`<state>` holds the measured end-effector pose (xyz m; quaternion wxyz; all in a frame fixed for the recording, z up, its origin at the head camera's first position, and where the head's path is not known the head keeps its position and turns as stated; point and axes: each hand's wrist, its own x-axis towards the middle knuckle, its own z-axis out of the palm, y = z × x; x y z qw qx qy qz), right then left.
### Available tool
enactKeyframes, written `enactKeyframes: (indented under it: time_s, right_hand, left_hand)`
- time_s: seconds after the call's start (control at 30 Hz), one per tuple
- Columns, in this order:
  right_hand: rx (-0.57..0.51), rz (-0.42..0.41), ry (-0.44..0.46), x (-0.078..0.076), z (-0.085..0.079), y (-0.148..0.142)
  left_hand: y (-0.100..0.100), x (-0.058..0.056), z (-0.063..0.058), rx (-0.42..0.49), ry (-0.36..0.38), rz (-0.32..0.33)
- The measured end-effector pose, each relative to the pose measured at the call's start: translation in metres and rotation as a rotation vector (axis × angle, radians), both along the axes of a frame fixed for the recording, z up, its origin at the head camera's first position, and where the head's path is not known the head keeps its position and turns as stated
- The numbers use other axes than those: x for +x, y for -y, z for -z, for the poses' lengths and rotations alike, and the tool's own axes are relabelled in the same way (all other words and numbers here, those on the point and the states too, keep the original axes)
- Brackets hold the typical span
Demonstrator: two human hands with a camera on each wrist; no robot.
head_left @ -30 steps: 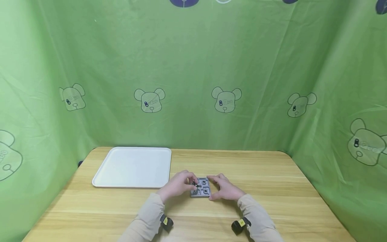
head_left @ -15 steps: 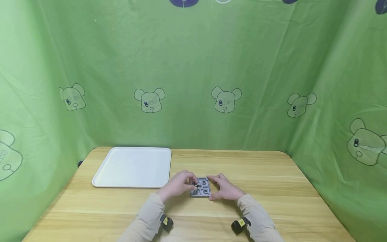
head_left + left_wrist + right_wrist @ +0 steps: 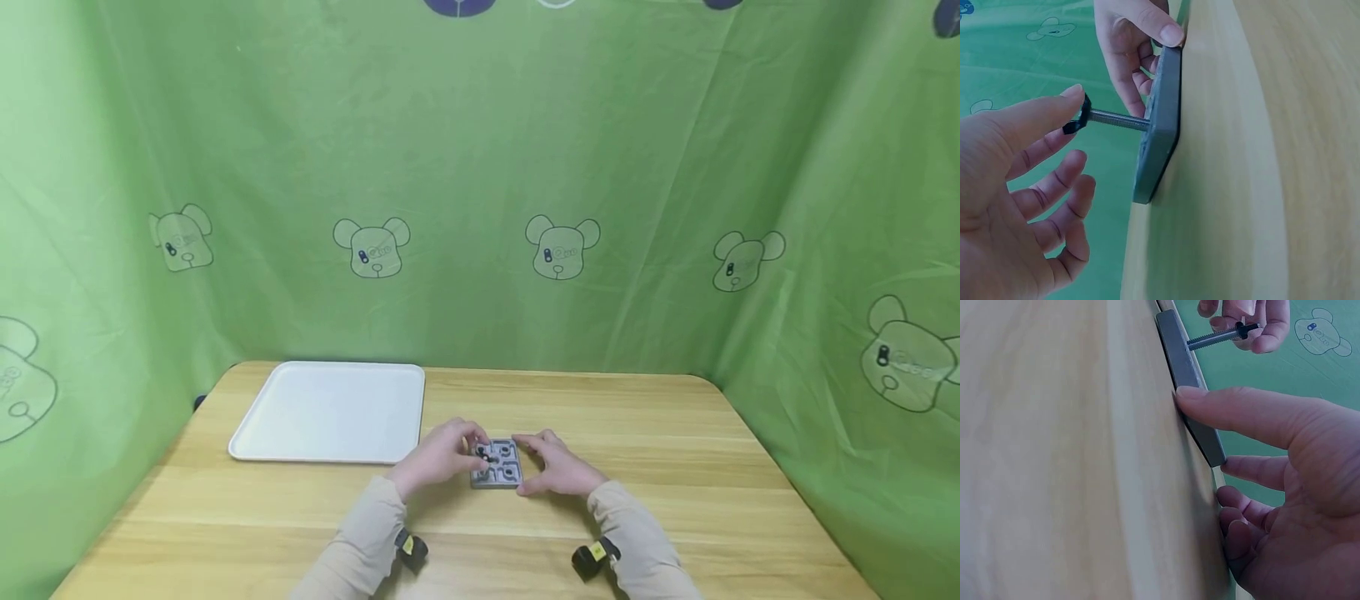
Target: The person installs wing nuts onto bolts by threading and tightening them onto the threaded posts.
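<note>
A grey square plate [image 3: 498,477] with grooves and several round holes lies flat on the table. Upright in it stands a thumb screw [image 3: 1116,119] with a threaded metal shank and a black winged head, much of the thread showing above the plate. My left hand [image 3: 442,454] has thumb and index finger at the winged head, on opposite sides, its other fingers loosely curled and apart from the plate. My right hand [image 3: 562,468] holds the plate by its right side, the thumb [image 3: 1210,403] on the near edge and the index finger by the far corner.
A white tray [image 3: 330,412] lies at the table's back left. The wooden table [image 3: 675,467] reaches to a green curtain [image 3: 465,317] at the back and sides. Each wrist wears a black strapped camera, one at the left [image 3: 412,552] and one at the right [image 3: 590,562].
My left index finger has moved away from the thumb, widening the gap between them and uncovering more of the screw head. The right hand and the plate hold their place.
</note>
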<state>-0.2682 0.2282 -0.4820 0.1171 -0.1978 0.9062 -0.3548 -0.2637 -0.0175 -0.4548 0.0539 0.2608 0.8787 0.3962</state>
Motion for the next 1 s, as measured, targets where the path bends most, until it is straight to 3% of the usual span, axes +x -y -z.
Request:
enactKeyframes:
  time_s: [0.3, 0.43, 0.8, 0.9, 1.0]
  right_hand:
    - [0.003, 0.012, 0.004, -0.001, 0.0, 0.002]
    - [0.007, 0.027, 0.015, 0.0, 0.002, 0.002]
    - [0.001, 0.043, 0.022, -0.003, 0.003, 0.002]
    - [0.009, 0.038, 0.01, -0.003, 0.004, 0.001]
    - [0.013, 0.031, 0.005, -0.003, 0.005, 0.001]
  left_hand:
    - [0.004, 0.01, -0.01, 0.093, 0.017, -0.076]
    - [0.0, 0.015, -0.01, 0.117, -0.011, -0.112]
    - [-0.022, 0.04, -0.005, 0.181, -0.018, -0.386]
    - [-0.032, 0.046, -0.001, 0.204, -0.048, -0.432]
    - [-0.042, 0.052, 0.002, 0.273, -0.032, -0.451]
